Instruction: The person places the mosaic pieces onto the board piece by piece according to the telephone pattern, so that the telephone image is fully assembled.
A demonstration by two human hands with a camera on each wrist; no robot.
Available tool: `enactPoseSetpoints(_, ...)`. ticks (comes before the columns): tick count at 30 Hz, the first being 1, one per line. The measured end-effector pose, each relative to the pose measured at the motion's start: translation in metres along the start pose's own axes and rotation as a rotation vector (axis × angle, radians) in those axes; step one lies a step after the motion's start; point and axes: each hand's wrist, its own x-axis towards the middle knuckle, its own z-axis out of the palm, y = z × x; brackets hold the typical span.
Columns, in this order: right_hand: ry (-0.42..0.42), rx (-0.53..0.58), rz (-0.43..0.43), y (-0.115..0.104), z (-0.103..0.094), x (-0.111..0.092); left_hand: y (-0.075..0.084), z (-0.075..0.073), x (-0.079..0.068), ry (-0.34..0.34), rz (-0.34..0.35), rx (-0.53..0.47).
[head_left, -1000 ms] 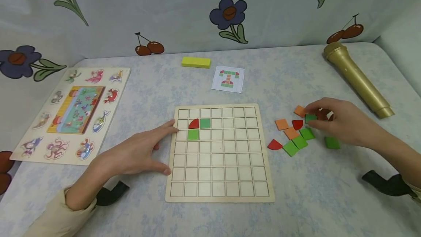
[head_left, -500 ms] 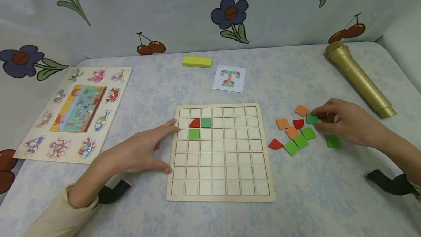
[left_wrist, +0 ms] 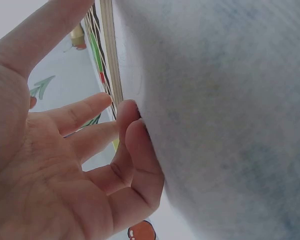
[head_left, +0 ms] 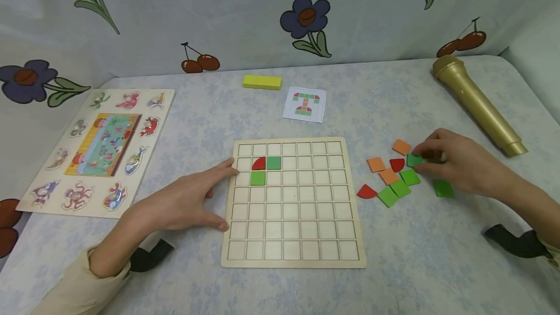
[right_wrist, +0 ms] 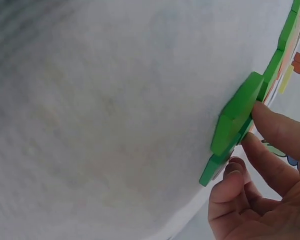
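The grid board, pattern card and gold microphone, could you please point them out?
Grid board (head_left: 290,210): head view, bare square near its middle.
Pattern card (head_left: 305,104): head view, its printed orange stem.
Gold microphone (head_left: 480,107): head view, middle of its handle.

Head view high, forward-down across table (head_left: 197,120); wrist views low, close on fingers (right_wrist: 280,127); head, right share green tiles (head_left: 400,188).

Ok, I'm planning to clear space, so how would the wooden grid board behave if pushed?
The wooden grid board is probably stiff, lying flat with straight edges. Broad and low, it would likely slide rather than tip. Its thin profile suggests it's fairly light for its size.
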Motion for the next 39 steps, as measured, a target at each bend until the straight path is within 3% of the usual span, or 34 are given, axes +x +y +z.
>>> enactPoseSetpoints(7,0.063,-0.053,-0.089,-0.002,0.000,0.000,-0.001,0.000,0.000,-0.002,0.002,-0.009)
enactPoseSetpoints(25,0.076,-0.116,-0.169,-0.011,-0.002,0.001,0.000,0.001,0.001,-0.003,-0.006,-0.009)
enactPoseSetpoints(32,0.120,-0.017,-0.206,-0.035,-0.002,0.014,0.001,0.001,0.002,-0.010,-0.013,-0.008)
enactPoseSetpoints(39,0.014,0.114,-0.197,-0.087,0.007,0.038,0.001,0.000,0.002,-0.009,-0.011,-0.013)
